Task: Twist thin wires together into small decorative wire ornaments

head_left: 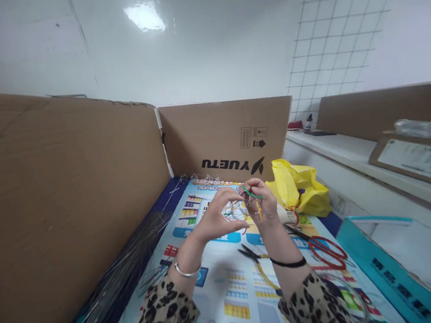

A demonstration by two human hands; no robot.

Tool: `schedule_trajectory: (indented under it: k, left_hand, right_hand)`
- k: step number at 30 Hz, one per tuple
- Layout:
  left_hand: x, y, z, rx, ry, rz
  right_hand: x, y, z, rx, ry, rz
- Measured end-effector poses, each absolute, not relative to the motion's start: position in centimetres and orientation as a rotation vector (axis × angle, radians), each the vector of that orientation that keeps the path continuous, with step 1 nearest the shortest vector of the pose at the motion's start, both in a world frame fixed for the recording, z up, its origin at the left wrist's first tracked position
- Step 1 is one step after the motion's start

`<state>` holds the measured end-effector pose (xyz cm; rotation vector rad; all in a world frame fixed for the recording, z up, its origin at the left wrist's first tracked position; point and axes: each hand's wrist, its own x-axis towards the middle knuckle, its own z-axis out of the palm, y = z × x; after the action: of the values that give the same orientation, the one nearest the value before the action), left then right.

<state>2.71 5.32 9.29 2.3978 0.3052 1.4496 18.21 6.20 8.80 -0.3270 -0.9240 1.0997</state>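
My right hand point(263, 201) is closed on a bent silvery wire piece point(248, 197). Thin green and yellow strands point(259, 211) show across its fingers. Facing it, my left hand point(221, 215) curves in a C, thumb and fingers apart, with the fingertips close to the wire piece. I cannot tell whether they touch it. Beyond the gap between my hands lies a tangle of thin wires point(236, 211), partly hidden. Below them, yellow-handled pliers point(263, 269) lie with jaws parted. Red-handled scissors point(325, 252) rest beside my right forearm.
A bundle of long thin wires point(122, 269) lies along the left cardboard wall point(69, 197). Another cardboard panel point(221, 140) stands at the back. To the right are a yellow plastic bag point(298, 186) and a teal box point(392, 271). A printed sheet point(215, 305) covers the table.
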Motion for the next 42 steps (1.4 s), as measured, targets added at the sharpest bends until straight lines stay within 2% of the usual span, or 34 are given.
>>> schedule_trajectory:
  k: [15,23,30,42]
  left_hand:
    - [3.3,3.9,9.8,2.479,0.269,1.465]
    - [2.8,4.3,10.0,2.395,0.267,1.442]
    - [2.6,4.8,9.6,2.256,0.274,1.385]
    - [2.3,6.4,8.4,2.072,0.222,1.375]
  right_hand:
    - [18.9,5.6,9.6,-0.219,-0.991,1.044]
    - [19.6,4.8,9.8,-0.406,-1.145,1.198]
    - [19.2,4.9,9.8,-0.353,-1.190,1.240]
    - [18.3,5.1,9.7,-0.367,-1.158,1.166]
